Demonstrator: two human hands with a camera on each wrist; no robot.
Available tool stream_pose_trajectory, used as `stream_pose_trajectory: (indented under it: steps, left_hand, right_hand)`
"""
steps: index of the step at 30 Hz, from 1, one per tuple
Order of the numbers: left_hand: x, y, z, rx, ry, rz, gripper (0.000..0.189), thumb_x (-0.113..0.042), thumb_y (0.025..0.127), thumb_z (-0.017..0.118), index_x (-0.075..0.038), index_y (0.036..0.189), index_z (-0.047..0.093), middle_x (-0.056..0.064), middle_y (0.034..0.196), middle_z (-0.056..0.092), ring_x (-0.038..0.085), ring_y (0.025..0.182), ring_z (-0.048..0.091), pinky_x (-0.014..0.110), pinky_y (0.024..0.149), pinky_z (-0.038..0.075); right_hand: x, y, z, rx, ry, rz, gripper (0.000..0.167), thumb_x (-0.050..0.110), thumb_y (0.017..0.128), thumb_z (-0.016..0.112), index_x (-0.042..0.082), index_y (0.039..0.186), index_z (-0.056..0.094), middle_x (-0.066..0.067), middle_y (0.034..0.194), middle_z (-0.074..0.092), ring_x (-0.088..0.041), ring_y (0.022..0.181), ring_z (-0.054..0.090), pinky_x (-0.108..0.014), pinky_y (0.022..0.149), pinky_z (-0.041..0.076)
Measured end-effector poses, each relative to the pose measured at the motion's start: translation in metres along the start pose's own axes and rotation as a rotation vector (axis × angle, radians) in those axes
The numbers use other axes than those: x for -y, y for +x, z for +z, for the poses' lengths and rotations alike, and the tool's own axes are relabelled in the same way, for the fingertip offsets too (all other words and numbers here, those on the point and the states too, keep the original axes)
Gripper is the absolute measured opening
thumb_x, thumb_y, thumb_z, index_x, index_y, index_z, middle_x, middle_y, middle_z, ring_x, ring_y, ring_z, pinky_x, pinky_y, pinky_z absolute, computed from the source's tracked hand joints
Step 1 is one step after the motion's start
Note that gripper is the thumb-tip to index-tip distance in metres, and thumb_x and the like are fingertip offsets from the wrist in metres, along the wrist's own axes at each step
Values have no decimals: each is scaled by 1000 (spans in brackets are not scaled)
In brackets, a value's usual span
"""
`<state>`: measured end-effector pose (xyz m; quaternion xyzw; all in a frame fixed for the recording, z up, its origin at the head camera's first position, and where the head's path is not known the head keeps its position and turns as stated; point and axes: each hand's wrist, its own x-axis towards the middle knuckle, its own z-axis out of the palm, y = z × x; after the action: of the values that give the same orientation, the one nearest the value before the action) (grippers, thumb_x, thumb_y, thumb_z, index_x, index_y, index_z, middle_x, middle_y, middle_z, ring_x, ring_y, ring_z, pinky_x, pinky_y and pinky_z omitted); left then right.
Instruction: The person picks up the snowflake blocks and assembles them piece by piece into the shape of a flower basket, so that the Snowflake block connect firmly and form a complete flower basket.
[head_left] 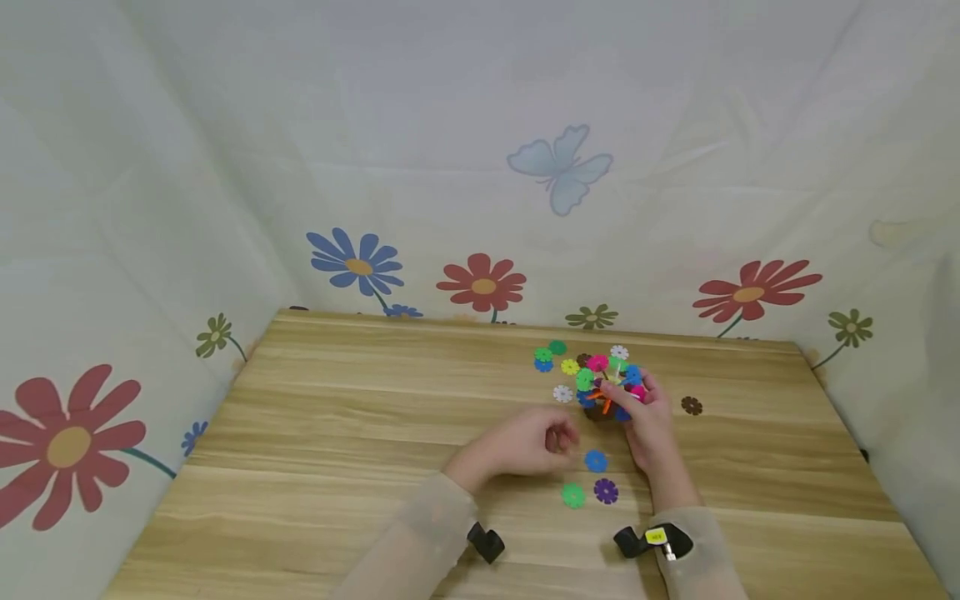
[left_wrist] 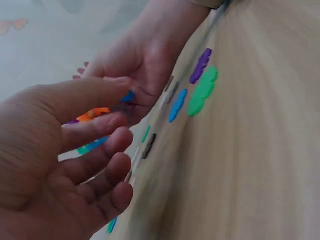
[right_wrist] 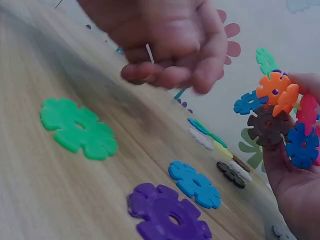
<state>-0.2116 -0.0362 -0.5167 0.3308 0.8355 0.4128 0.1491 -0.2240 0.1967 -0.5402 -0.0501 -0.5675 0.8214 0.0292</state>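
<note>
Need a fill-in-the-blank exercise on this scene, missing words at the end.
The ____ hand holds the cluster of joined discs.
In the head view, the loose disc directly left of the purple disc is ____.
In the head view, the rightmost disc is coloured ____.

Missing words: right; green; brown.

Interlocked multicoloured disc cluster (right_wrist: 277, 117) in right grip (head_left: 652, 422)

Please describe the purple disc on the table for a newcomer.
On the wooden table, look between the left sleeve and right sleeve. Beside the green disc, nearer than the blue disc, lies the purple disc, the only purple of the three.
</note>
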Motion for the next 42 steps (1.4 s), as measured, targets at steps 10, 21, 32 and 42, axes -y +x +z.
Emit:
stream_pose_trajectory:
  steps: [10, 21, 32, 42]
  left_hand:
    - [6, 2, 13, 237, 239, 114, 25, -25, 91, 93, -18, 111, 79, -14, 107, 66, -1, 99, 57, 15, 92, 49]
    - [14, -2, -4, 24, 129, -50, 15, -5, 99, 78, -11, 102, 65, -5, 91, 62, 6, 81, 55, 22, 75, 50]
    - [7, -3, -25, -467, -374, -105, 8, -8, 105, 74, -1, 108, 75, 15, 94, 78, 27, 82, 80, 46, 76, 67]
    - [-5, -4, -23, -542, -375, -68, 6, -6, 105, 74, 0, 104, 74, 21, 93, 80, 37, 81, 81, 40, 67, 66]
  right_hand:
    - [4, -1, -1, 46, 81, 95, 23, 3, 108, 65, 12, 126, 53, 7, 108, 76, -7, 100, 73, -22, 89, 61]
    - [-2, -2, 4, 82, 70, 99, 33, -3, 106, 64, 11, 130, 47, 5, 114, 77, -9, 107, 74, -25, 95, 60]
    - [-10, -7, 25, 67, 52, 86, 50, -7, 101, 69, 9, 144, 47, 6, 123, 74, -11, 111, 73, -25, 98, 60]
    - [-15, -14, 32, 89, -34, 26, 47, -6, 101, 72, 10, 141, 52, 8, 122, 75, -10, 109, 74, -25, 97, 60]
